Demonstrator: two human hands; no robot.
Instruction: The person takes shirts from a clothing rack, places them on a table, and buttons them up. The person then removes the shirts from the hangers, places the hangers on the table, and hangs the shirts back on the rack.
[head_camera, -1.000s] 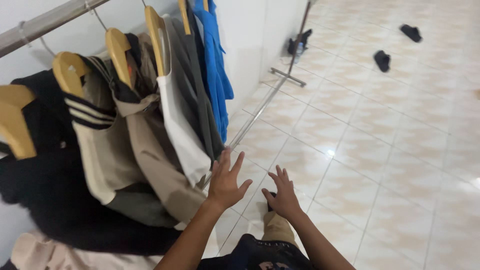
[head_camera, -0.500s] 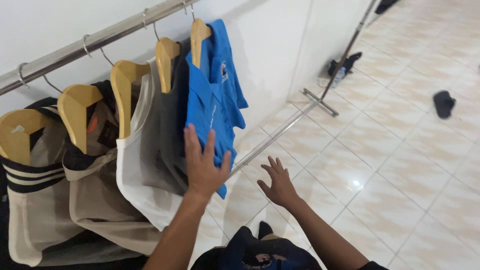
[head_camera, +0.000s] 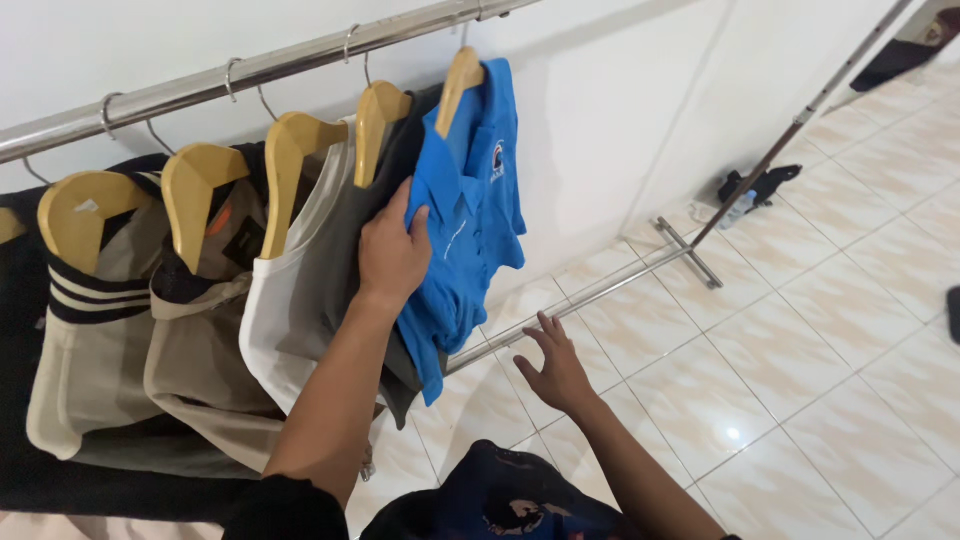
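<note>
**Blue shirt under the left hand at the clothes rail**

Steel rail slanting across the top, rising from left to right against a white wall. Hung along it on wooden hangers, from the left: black garment at the far left edge, beige top with dark stripes, tan garment, white top, grey shirt, and last on the right, blue polo shirt, on its wooden hanger. Left hand raised and laid on the fabric where grey and blue meet, fingers curled over the blue shirt's left edge, grasping it lightly. Right hand lower and to the right, released, fingers spread, holding nothing, hovering over the tiled floor near the rack's base bar. Farther right, slanted upright pole with dark footwear beside its foot.
</note>
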